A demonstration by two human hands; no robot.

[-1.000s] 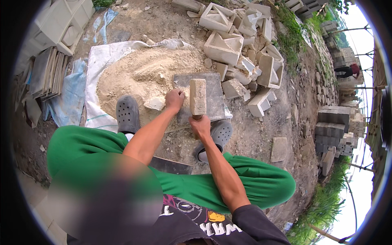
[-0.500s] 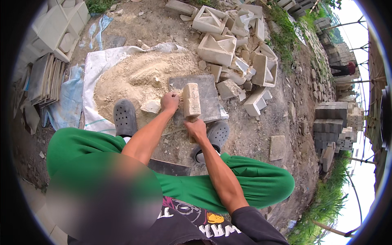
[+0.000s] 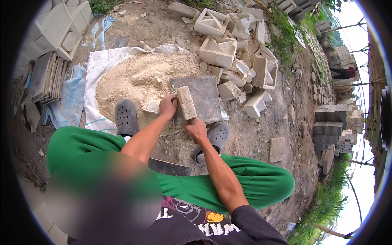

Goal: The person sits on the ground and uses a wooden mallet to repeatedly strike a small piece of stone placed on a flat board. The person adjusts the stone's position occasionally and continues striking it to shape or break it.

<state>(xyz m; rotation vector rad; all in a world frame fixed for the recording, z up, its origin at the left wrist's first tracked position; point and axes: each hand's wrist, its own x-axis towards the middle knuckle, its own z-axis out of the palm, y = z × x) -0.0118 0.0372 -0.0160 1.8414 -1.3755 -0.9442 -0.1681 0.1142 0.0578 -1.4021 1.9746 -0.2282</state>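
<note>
My right hand (image 3: 196, 130) is wrapped around the short handle of a mallet (image 3: 186, 103). Its long block head is caked with pale dust and hangs over a dark square slab (image 3: 207, 98) on the ground. Left of the mallet head, at the slab's near-left edge, my left hand (image 3: 168, 106) is closed. Its fingers press together, and whatever they hold is hidden. Beside that hand lie a pale broken chunk (image 3: 152, 106) and a heap of crushed beige powder (image 3: 126, 79) spread on a white sack (image 3: 91, 79).
Broken pale molded blocks (image 3: 218, 51) are piled beyond the slab to the right. Thin boards (image 3: 48, 79) lean at the left below white blocks (image 3: 67, 30). My grey clogs (image 3: 127, 117) flank the work. Grey blocks (image 3: 328, 118) and a distant person (image 3: 345, 73) are far right.
The mallet head has tilted, its far end swinging left toward my left hand. My left hand has shifted slightly left and nearer me.
</note>
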